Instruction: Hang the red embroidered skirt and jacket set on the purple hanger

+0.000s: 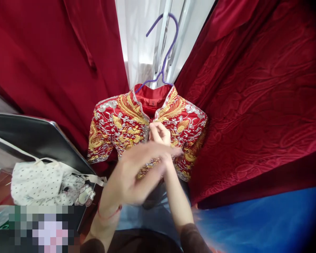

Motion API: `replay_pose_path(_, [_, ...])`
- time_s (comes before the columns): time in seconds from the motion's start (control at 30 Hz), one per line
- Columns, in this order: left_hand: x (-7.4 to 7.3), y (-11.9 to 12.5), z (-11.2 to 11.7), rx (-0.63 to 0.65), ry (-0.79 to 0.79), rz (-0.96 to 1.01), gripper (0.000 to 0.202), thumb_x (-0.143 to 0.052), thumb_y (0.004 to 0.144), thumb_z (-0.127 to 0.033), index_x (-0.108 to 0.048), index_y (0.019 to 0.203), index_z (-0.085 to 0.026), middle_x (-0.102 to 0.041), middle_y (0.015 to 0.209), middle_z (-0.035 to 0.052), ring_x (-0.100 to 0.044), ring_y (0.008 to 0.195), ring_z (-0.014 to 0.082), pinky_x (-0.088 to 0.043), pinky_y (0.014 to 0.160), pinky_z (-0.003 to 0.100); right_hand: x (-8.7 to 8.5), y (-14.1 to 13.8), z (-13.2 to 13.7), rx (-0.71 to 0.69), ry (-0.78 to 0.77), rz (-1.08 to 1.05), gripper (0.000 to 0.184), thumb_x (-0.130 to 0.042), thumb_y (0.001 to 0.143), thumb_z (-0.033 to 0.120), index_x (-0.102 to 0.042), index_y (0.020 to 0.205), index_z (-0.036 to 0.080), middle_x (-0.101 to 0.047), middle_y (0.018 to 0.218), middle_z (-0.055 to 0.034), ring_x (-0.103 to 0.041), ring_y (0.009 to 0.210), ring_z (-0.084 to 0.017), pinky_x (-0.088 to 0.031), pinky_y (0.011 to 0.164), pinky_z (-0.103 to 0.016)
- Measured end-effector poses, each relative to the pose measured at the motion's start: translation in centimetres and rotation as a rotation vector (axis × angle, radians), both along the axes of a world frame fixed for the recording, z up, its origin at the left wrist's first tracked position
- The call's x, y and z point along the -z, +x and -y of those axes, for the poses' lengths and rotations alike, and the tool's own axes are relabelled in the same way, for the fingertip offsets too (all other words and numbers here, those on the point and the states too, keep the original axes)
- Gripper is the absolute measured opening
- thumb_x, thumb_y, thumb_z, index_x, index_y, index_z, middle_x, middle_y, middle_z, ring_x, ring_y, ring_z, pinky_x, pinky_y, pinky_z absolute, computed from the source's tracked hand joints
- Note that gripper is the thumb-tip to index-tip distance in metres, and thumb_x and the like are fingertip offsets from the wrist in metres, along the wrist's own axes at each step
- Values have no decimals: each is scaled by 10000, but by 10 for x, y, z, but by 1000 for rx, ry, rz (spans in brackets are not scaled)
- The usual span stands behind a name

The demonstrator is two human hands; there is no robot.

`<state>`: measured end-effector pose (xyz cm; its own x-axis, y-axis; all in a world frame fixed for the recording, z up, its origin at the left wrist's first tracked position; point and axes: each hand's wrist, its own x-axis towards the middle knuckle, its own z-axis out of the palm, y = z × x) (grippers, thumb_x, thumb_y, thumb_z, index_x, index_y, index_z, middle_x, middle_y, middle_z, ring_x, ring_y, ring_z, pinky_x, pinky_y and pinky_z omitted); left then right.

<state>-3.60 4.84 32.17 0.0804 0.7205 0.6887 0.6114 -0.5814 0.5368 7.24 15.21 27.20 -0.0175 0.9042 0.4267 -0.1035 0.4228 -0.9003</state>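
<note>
Red cloth fills most of the view: a plain left drape [42, 59] and a right drape [258, 98] with a raised swirling pattern; between them, at the top, hangs a white curtain [139, 38]; a blue surface [265, 221] lies low on the right, under the right drape's edge. A dark, glossy panel [34, 137] slants in from the left edge; a pale dotted bag [42, 182] with thin straps lies against its lower side.

The jacket [116, 123] hangs in the middle, in the gap between the two drapes, facing the camera; it is red, thick with gold and silver embroidery, short-sleeved, with a stand-up collar open at the top and a small label [152, 103] inside the neck; its lower part is hidden behind the hands.

The left hand [137, 175] is nearest the camera, blurred, palm spread, fingers straight and apart, reaching rightward across the jacket's front; it holds nothing that shows. The right hand [160, 133] is beyond it, on the jacket's front opening just under the collar, fingers bent and close together against the edge; whether they pinch the cloth or a button I cannot tell.

A purple hanger [168, 45] carries the jacket, its hook up before the curtain; a thin red string [107, 214] circles the left wrist.
</note>
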Motion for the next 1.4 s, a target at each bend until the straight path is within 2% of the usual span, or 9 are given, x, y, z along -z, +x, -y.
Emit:
replay_pose_path(0.13, [-2,-20,-53,-92,33,-165,351,-532,981,-240,-623,1317,-288,-736,1067,30,-686,840,163,-546,754,300,2,0,2,-79,-19,-80,310,-605,924,511,-580,807,225,-445,551,76,-389,471,-85,-325,474,-241])
replay_pose_path(0.23, [3,-27,-80,-136,55,-213,255,-579,969,-256,-660,1210,-263,-734,916,0,-653,740,141,-487,669,258,3,-2,2,-75,-52,-88,341,-605,908,555,-578,815,228,-422,533,82,-362,451,-86,-299,455,-242])
replay_pose_path(0.37, [11,-27,-89,-159,179,-209,114,-580,980,-296,-673,981,-231,-713,903,12,-649,808,152,-478,699,268,4,-4,6,-43,-76,-105,345,-620,891,552,-572,791,225,-373,535,85,-319,463,-86,-256,458,-242])
replay_pose_path(0.6, [26,-22,-96,-190,195,-7,130,-595,971,-329,-634,952,-207,-701,929,31,-655,846,149,-487,706,265,30,-6,10,44,-139,-43,363,-581,898,561,-547,766,225,-366,568,71,-312,493,-92,-242,484,-248])
replay_pose_path(0.7, [37,-14,-100,-163,134,151,180,-624,942,-330,-569,1074,-221,-674,937,23,-654,803,133,-486,644,241,45,-5,9,68,-187,-23,365,-575,892,567,-547,766,224,-364,562,71,-321,499,-97,-253,487,-248])
replay_pose_path(0.8, [58,-2,-101,-166,129,348,570,-732,847,-314,-374,1287,-255,-608,969,9,-594,660,92,-438,536,212,59,-7,10,68,-211,-55,350,-571,887,556,-559,783,222,-366,554,72,-314,498,-100,-251,485,-248])
replay_pose_path(0.87, [76,5,-100,-182,110,429,664,-761,811,-311,-297,1284,-267,-563,986,4,-544,604,70,-406,500,203,71,-9,12,75,-237,-65,348,-563,882,557,-560,787,223,-357,543,75,-304,492,-101,-248,482,-248])
replay_pose_path(1.13, [151,17,-87,-330,-182,394,256,-632,889,-354,-401,923,-250,-428,654,-74,-481,555,112,-429,601,244,147,-11,29,153,-396,-38,280,-535,844,488,-545,752,224,-318,518,87,-282,485,-105,-243,491,-248])
replay_pose_path(1.4, [199,11,-71,-355,-431,221,270,-637,878,-355,-468,715,-223,-564,616,-39,-538,573,117,-391,627,238,198,-1,36,175,-471,144,253,-507,818,439,-564,716,214,-390,548,58,-342,543,-121,-282,535,-248])
